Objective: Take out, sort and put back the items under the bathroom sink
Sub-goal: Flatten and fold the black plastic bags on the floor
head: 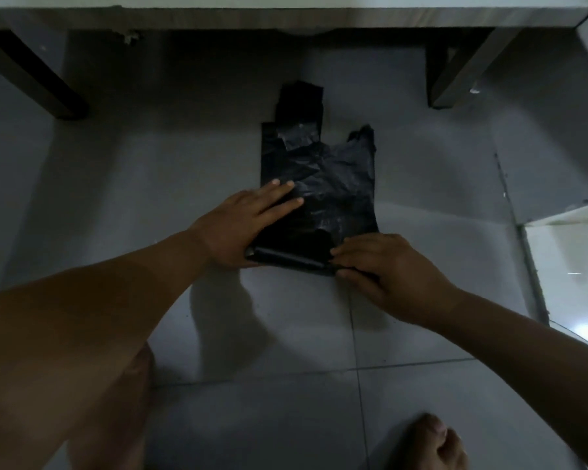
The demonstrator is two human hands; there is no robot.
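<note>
1. black plastic bag (323, 184) spread flat on the grey tiled floor (286, 334), handles towards the sink counter (286, 15), near end turned up into a narrow fold
2. left hand (241, 225) laid flat on the bag's left side, fingers straight and pressing the plastic down, thumb at the left end of the fold
3. right hand (387, 269) at the fold's right end, fingertips pinching the rolled edge against the floor
4. second strip of black plastic (301, 100) lying just beyond the bag, partly under its far left corner
5. dark counter legs (455, 76) standing left and right at the floor's far edge
6. bare foot (435, 442) at the near edge
</note>
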